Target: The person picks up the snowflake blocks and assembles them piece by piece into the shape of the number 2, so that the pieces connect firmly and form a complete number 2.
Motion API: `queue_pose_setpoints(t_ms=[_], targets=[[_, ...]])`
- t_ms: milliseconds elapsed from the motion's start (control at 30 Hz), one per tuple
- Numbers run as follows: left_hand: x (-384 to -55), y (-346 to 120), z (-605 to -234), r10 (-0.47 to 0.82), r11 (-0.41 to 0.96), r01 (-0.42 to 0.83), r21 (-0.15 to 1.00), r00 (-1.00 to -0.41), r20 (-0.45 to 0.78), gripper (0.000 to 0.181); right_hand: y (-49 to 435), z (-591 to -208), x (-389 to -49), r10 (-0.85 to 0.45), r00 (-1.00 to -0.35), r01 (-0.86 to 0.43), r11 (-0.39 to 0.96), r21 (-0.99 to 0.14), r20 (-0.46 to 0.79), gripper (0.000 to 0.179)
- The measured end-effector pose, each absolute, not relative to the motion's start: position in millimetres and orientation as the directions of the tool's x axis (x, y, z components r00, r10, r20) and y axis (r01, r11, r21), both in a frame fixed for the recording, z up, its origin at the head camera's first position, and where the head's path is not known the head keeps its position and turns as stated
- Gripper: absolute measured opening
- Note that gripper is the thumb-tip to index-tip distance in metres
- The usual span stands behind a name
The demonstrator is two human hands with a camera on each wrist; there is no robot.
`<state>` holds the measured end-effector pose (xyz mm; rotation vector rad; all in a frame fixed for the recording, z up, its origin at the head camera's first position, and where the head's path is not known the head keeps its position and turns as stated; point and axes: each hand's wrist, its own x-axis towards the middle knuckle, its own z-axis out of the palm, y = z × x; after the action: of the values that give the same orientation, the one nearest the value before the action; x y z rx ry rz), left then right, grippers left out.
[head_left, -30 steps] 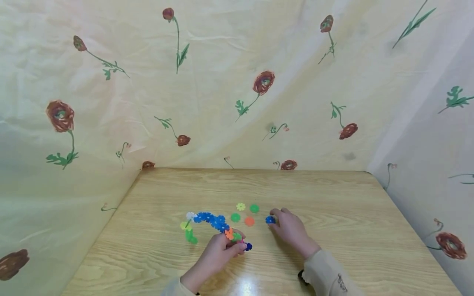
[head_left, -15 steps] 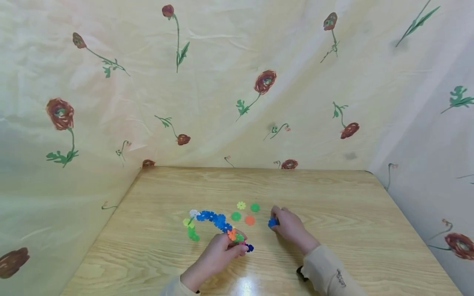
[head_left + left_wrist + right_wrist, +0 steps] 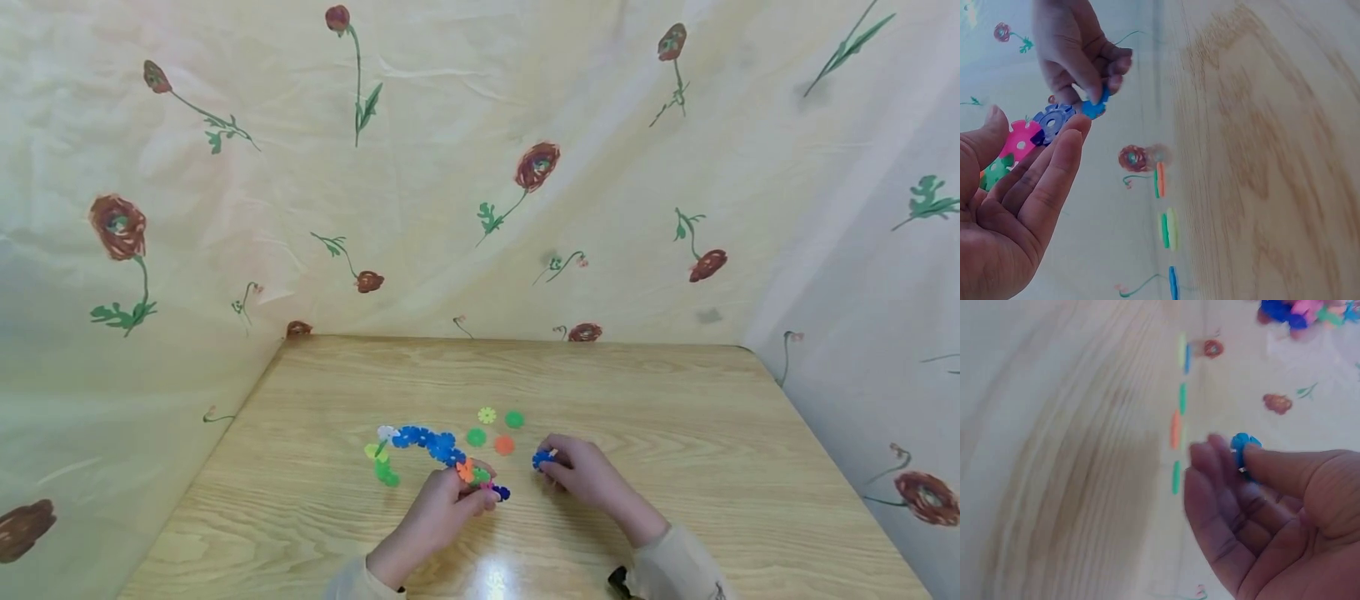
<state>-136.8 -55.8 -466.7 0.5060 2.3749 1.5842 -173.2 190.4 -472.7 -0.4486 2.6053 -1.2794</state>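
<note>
My left hand (image 3: 442, 504) grips one end of a curved chain of interlocking plastic snowflake discs (image 3: 442, 446). The chain runs from green and yellow-green through white, blue, orange and green to pink. A dark blue disc (image 3: 1055, 122) sticks out at the held end, past my thumb and fingertips. My right hand (image 3: 588, 471) pinches a single blue snowflake disc (image 3: 542, 460) between thumb and fingers, apart from the chain in the head view. In the right wrist view that blue disc (image 3: 1244, 449) is partly hidden by the thumb.
Several loose discs lie flat on the wooden table between and beyond the hands: a yellow disc (image 3: 487, 415), a green disc (image 3: 513, 419), another green disc (image 3: 476, 437) and an orange disc (image 3: 504, 445). A flower-patterned curtain (image 3: 442, 208) surrounds the table's back and sides.
My right hand has lifted the blue disc and brought it a little nearer to me and to the left. My left hand with the chain has barely shifted.
</note>
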Motion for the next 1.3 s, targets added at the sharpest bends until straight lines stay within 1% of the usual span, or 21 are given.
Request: queue_pose_setpoints(t_ms=[133,200,367,600,867,1000,1167,1300], targets=[[-136.8,-55.0,-466.1,0.411,0.359,0.161,0.919,-0.912,-0.001,0.027,189.2,-466.4,-164.6,-0.419,-0.908,-0.203,0.492,-0.846,-0.026,0.018],[-136.9,-54.1,-466.9,0.412,0.357,0.166,0.919,-0.911,0.005,0.028,187.6,-462.7,-159.0,-0.433,-0.901,-0.204,0.443,-0.873,-0.009,0.022],[-136.4,-51.5,-470.4,0.416,0.339,0.187,0.922,-0.909,0.031,0.029,181.6,-453.1,-146.7,-0.446,-0.895,-0.202,0.352,-0.914,0.026,0.017],[-134.1,-50.2,-472.5,0.426,0.327,0.21,0.921,-0.903,0.055,0.026,173.3,-447.8,-138.1,-0.448,-0.893,-0.218,0.337,-0.916,0.048,0.02],[-132.6,-50.1,-472.2,0.423,0.33,0.208,0.921,-0.904,0.053,0.03,167.9,-448.4,-132.2,-0.455,-0.887,-0.255,0.344,-0.904,0.077,0.021],[-131.5,-49.6,-471.1,0.426,0.326,0.218,0.92,-0.902,0.063,0.027,165.1,-449.0,-130.7,-0.466,-0.88,-0.274,0.346,-0.897,0.089,0.02],[-130.7,-49.2,-470.2,0.428,0.346,0.222,0.912,-0.902,0.057,0.025,161.6,-448.4,-129.6,-0.464,-0.881,-0.29,0.383,-0.877,0.089,0.017],[-131.0,-49.3,-470.4,0.43,0.349,0.226,0.91,-0.901,0.06,0.023,158.6,-446.7,-129.0,-0.465,-0.882,-0.281,0.386,-0.879,0.077,0.017]])
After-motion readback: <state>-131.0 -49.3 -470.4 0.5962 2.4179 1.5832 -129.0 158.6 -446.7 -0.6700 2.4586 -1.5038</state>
